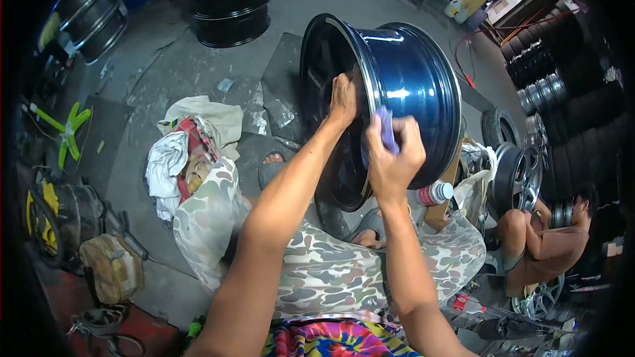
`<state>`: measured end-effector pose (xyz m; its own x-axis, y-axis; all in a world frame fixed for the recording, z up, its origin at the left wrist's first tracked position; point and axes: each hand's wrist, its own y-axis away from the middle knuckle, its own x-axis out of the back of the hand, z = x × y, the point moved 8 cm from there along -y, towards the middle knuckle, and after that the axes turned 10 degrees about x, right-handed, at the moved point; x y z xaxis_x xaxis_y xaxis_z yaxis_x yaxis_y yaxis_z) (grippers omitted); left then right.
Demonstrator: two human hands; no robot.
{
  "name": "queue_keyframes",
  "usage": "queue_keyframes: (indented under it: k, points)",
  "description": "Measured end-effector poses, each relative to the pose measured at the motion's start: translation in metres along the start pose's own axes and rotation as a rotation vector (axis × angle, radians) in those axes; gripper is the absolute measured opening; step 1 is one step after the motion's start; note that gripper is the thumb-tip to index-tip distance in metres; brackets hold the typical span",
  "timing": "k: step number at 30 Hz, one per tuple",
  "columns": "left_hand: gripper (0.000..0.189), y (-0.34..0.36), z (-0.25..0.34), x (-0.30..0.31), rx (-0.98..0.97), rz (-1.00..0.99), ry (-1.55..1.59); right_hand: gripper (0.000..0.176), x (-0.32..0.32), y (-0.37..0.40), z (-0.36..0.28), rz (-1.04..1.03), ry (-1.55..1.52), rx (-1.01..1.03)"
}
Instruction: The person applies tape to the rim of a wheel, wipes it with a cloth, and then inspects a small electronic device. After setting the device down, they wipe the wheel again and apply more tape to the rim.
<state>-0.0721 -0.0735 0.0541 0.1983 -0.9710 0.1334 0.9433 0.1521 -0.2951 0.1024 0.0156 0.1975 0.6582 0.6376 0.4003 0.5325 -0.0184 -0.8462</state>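
Observation:
A glossy dark blue wheel rim stands on edge between my knees, barrel toward me. My left hand grips its front lip at the top. My right hand presses a small purple pad against the rim's edge, fingers closed around it. My legs in camouflage shorts sit below the rim, and my bare feet show under it.
A pile of rags lies at my left knee. Black rims are stacked behind. A plastic bottle sits by the rim's right side. Another person crouches at right beside a silver wheel. Tools and bags clutter the left floor.

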Motion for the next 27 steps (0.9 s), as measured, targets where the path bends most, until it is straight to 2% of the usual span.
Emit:
queue_keyframes:
  k: [2, 3, 6, 7, 8, 10, 11, 12, 14, 15, 16, 18, 20, 22, 24, 25, 27]
  points:
    - [0.051, -0.002, 0.015, -0.001, -0.003, -0.116, -0.152, 0.023, -0.004, -0.011, 0.003, -0.013, -0.016, -0.049]
    - [0.044, -0.005, -0.008, -0.005, -0.064, -0.014, -0.109, 0.024, -0.005, -0.010, 0.008, -0.035, -0.058, -0.115]
    - [0.036, -0.004, 0.008, 0.000, -0.196, -0.023, 0.000, 0.027, -0.005, -0.003, 0.014, -0.076, -0.105, -0.189]
    - [0.030, 0.006, 0.035, 0.015, -0.125, 0.040, 0.090, 0.027, -0.005, -0.004, 0.015, -0.071, -0.103, -0.183]
    - [0.030, 0.009, 0.034, 0.014, -0.116, 0.033, 0.087, 0.026, -0.003, -0.003, 0.015, -0.062, -0.097, -0.188]
    - [0.029, 0.010, 0.045, 0.018, -0.251, 0.114, -0.071, 0.027, -0.016, -0.025, 0.016, -0.064, -0.117, -0.163]
    - [0.029, 0.000, 0.038, 0.010, -0.138, -0.073, -0.017, 0.028, -0.023, -0.032, 0.018, -0.071, -0.132, -0.190]
    - [0.029, -0.001, 0.032, 0.010, -0.143, -0.075, -0.017, 0.028, -0.026, -0.036, 0.018, -0.076, -0.144, -0.214]
    - [0.031, -0.002, 0.029, 0.006, -0.341, -0.016, -0.227, 0.027, -0.017, -0.026, 0.014, -0.076, -0.063, -0.118]
    - [0.034, -0.011, 0.017, 0.000, -0.072, -0.171, -0.011, 0.027, -0.011, -0.015, 0.013, -0.075, -0.095, -0.143]
    - [0.038, 0.004, 0.024, 0.010, -0.259, 0.146, -0.050, 0.027, -0.008, -0.008, 0.015, -0.088, -0.095, -0.190]
    - [0.032, 0.014, 0.017, 0.010, -0.371, 0.330, -0.048, 0.028, -0.009, -0.014, 0.017, -0.104, -0.073, -0.204]
    - [0.026, 0.002, 0.048, 0.011, -0.229, -0.110, -0.001, 0.030, -0.021, -0.034, 0.018, -0.084, -0.116, -0.181]
    - [0.024, -0.003, 0.039, 0.007, -0.196, -0.077, -0.068, 0.031, -0.027, -0.038, 0.022, -0.096, -0.159, -0.234]
    - [0.025, -0.002, 0.044, 0.009, -0.347, 0.006, -0.157, 0.030, -0.018, -0.029, 0.018, -0.109, -0.091, -0.177]
    - [0.027, 0.008, 0.052, 0.015, -0.452, 0.114, -0.160, 0.030, -0.012, -0.021, 0.017, -0.123, -0.088, -0.195]
    - [0.027, 0.002, 0.044, 0.007, -0.429, 0.110, -0.191, 0.030, -0.015, -0.027, 0.018, -0.109, -0.085, -0.151]
